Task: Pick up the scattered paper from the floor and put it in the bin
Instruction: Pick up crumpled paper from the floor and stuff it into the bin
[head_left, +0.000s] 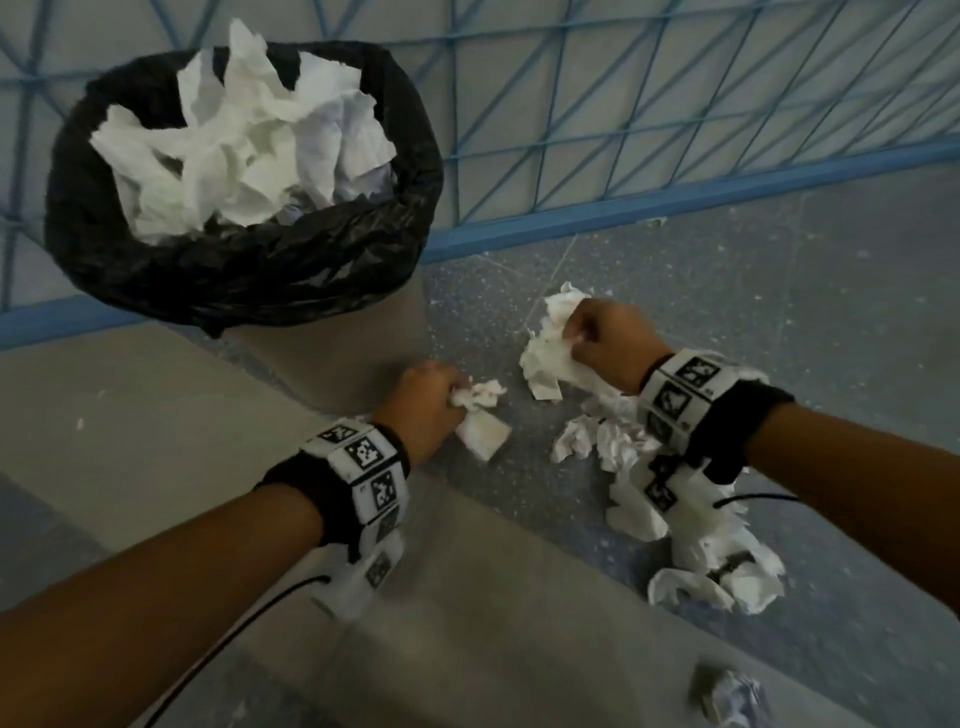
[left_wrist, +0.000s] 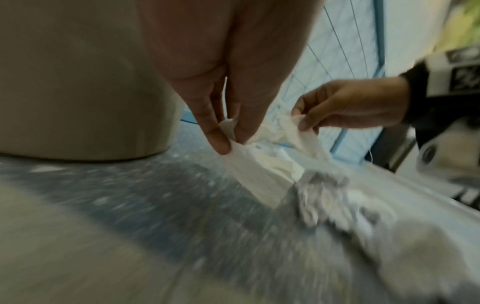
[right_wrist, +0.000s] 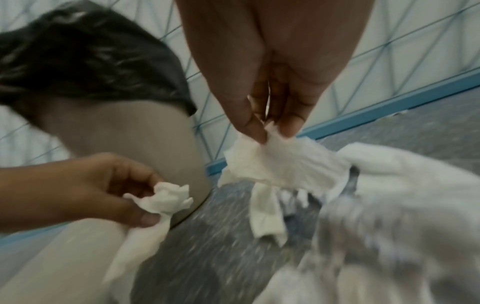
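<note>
Paper (head_left: 545, 348) pinched in both hands, more scattered under the right wrist.

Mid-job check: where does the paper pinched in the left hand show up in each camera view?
Head: the left-hand paper sits centre, just below the bin's base.
Left wrist: centre, hanging from the fingertips.
Right wrist: lower left, gripped by the left hand.
Shared landmark: the beige bin wall.

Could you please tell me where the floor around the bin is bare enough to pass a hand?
Bare: the speckled floor between the blue railing and the right hand. Crowded: the paper pile under the right wrist.
</note>
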